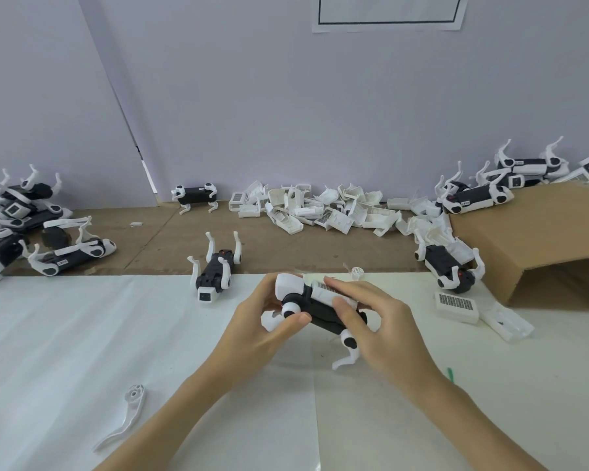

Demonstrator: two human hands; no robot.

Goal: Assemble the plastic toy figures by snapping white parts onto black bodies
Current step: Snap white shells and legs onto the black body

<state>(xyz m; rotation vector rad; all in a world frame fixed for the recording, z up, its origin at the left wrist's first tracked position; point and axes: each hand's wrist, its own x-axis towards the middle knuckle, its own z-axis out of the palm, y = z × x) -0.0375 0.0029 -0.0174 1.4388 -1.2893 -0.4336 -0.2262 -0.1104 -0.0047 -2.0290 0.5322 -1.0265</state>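
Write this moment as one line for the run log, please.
step: fitting white cover | left hand: grips toy dog at front | right hand: presses white cover on top | loose leg: on table, untouched

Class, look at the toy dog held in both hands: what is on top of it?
A white cover with a barcode label lies along the toy dog's back. The right hand's fingers hide its far end; the left hand grips the head end.
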